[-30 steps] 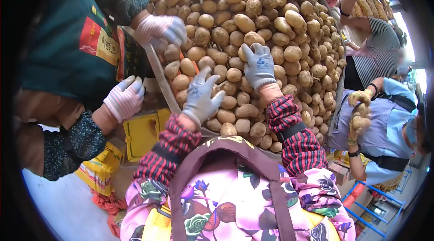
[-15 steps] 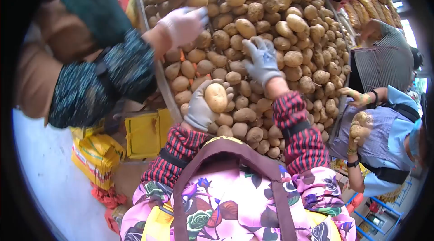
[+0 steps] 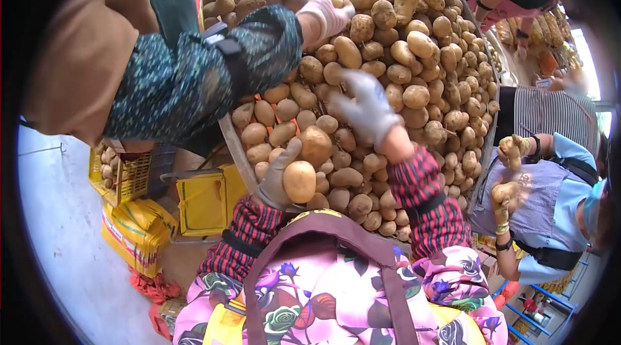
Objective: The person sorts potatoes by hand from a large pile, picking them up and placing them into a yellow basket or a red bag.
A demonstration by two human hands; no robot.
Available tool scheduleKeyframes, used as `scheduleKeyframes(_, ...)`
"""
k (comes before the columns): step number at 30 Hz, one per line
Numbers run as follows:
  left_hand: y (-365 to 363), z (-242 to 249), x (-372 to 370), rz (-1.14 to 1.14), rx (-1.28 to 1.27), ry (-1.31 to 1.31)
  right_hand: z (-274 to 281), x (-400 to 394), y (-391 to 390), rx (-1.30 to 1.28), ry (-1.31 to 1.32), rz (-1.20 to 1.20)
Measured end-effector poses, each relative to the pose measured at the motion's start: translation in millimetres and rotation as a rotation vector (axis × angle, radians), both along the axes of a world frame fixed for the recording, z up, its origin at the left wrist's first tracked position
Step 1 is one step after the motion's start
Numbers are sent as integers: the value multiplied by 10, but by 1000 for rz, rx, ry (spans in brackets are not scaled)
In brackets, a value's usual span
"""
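My left hand [image 3: 275,182], in a grey glove, is closed on a large pale potato [image 3: 299,182] at the near left edge of the heap. A second big brown potato [image 3: 315,145] sits right at its fingertips. My right hand [image 3: 370,109], gloved in grey and blurred by motion, is over the middle of the potato heap [image 3: 420,60]. Its fingers look spread, and no potato shows between them. Smaller potatoes lie all around both hands.
A co-worker's gloved hands [image 3: 326,16] reach into the heap from the left, the patterned sleeve [image 3: 200,76] crossing its edge. Opposite, at right, another person holds potatoes [image 3: 506,195]. Yellow bags [image 3: 137,232] and a yellow crate [image 3: 202,204] stand at the left.
My left hand has moved down and left, a potato still in it. My right hand has shifted slightly left and down. The co-worker's arm at left has reached farther over the heap.
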State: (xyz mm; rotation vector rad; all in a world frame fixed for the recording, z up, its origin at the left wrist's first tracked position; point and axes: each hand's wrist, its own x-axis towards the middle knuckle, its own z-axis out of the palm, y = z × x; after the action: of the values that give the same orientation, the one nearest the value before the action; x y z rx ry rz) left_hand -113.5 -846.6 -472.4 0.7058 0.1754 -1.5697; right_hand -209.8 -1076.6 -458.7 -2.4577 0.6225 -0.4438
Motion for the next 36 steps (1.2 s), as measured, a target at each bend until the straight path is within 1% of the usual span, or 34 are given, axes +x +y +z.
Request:
scheduleKeyframes(1,-7,-54,-8,6,3,-7,-90,139,-211,-190,64,-167)
scheduleKeyframes(3,3,-152,7,69,-128,207,-176,419,-530,-456,226,-217)
scheduleKeyframes(4,2,-122,17,99,-183,200,-227,556,-590,-563,295,-268)
scheduleKeyframes(5,11,-81,35,111,-159,195,-283,666,-589,-665,368,-314)
scheduleKeyframes(6,19,-34,57,137,-115,151,-314,699,-602,-623,413,-298)
scheduleKeyframes(7,22,7,82,164,-73,109,-231,707,-616,-585,458,-280)
scheduleKeyframes(8,8,40,117,169,-92,199,-174,695,-638,-469,512,-239)
scheduleKeyframes(9,19,2,139,189,-111,274,-182,612,-621,-446,414,-186)
scheduleKeyframes(11,-8,-92,147,230,-214,422,-288,466,-559,-316,192,-52)
scheduleKeyframes(13,-13,-162,143,252,-222,484,-313,385,-591,-319,212,-7)
scheduleKeyframes(15,37,-153,132,268,-240,535,-135,379,-516,-329,220,33)
scheduleKeyframes(17,88,-74,152,258,-253,462,132,230,-389,248,31,-96)
scheduleKeyframes(18,97,-60,175,256,-267,467,56,55,-402,502,-169,-18)
scheduleKeyframes(19,136,-57,180,269,-253,444,109,-56,-271,492,-159,-17)
scheduleKeyframes(21,209,-33,124,279,-233,436,197,-320,145,1123,-526,-86)
scheduleKeyframes(23,219,16,98,270,-142,372,235,-350,603,1488,-672,-148)
scheduleKeyframes(24,246,23,88,266,-150,380,137,-434,724,1555,-617,-130)
scheduleKeyframes(25,301,26,87,233,-220,371,63,-481,842,1622,-560,-110)
scheduleKeyframes(26,358,36,74,202,-287,360,-4,-500,953,1767,-622,-94)
scheduleKeyframes(27,401,80,45,207,-286,362,27,-520,1003,1917,-603,-94)
scheduleKeyframes(29,508,180,10,265,-203,301,111,-507,1129,1387,-382,-136)
scheduleKeyframes(30,570,123,40,247,-287,349,171,-456,1187,1431,-433,-194)
scheduleKeyframes(31,624,101,10,264,-281,336,222,-377,1232,1479,-479,-250)
scheduleKeyframes(32,651,101,-73,302,-293,332,262,-282,1305,1273,-483,-265)
scheduleKeyframes(33,682,154,-99,342,-307,330,319,-255,1354,1259,-421,-242)
scheduleKeyframes(34,725,87,-69,255,-442,379,402,-201,1453,1204,-344,-168)
scheduleKeyframes(35,791,72,-88,274,-443,376,490,-176,1561,1146,-267,-97)
scheduleKeyframes(36,845,97,-118,308,-377,366,553,-188,1651,860,-140,52)
